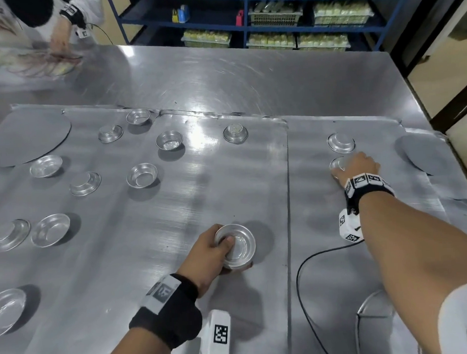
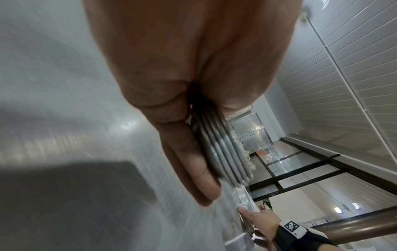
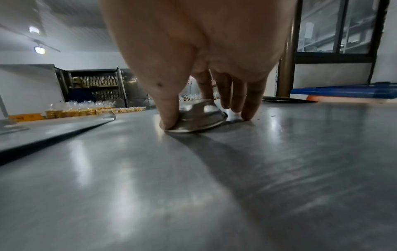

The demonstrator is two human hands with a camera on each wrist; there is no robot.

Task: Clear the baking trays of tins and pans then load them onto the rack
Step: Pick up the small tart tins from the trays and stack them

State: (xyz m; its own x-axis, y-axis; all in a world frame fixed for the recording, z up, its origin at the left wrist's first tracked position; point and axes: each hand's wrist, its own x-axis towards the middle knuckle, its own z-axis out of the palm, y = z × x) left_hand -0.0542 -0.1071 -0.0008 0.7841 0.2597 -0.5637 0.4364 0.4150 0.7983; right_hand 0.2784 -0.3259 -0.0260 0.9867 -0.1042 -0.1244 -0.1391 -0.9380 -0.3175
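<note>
Stack of nested tins [image 1: 236,247] sat in the left hand [image 1: 209,254], thumb hooked inside the top tin, fingers curled under and around the side; left wrist view showed several thin rims [image 2: 223,152] layered against the fingers [image 2: 193,163], held just above the left baking tray [image 1: 174,206]. Right hand [image 1: 359,168] was down on an upturned tin [image 3: 197,117] on the right baking tray [image 1: 324,253]: thumb [image 3: 169,112] pressed at the rim on one side, the other fingers spread over the far side with tips on the tray, so it was pinching the tin, which was not yet lifted. A second upturned tin [image 1: 341,142] lay just beyond it. About a dozen loose tins [image 1: 142,175] were scattered on the left tray, some upright, some upside down or tilted. My read: thin pressed metal, very light, stiff but dentable, slick on a polished tray. An upturned one gives no lip to hook, so it likely slides before it lifts; best hold is opposite points of the flared rim, or tip it up on one edge first. The nested stack will want to fan out if squeezed only at the top. Flat round discs [image 1: 27,137] sat at the outer corners of both trays. Another person's hand [image 1: 60,42] was working at the far corner of the steel table [image 1: 249,77]; blue shelving [image 1: 247,29] with packed goods stood behind.
</note>
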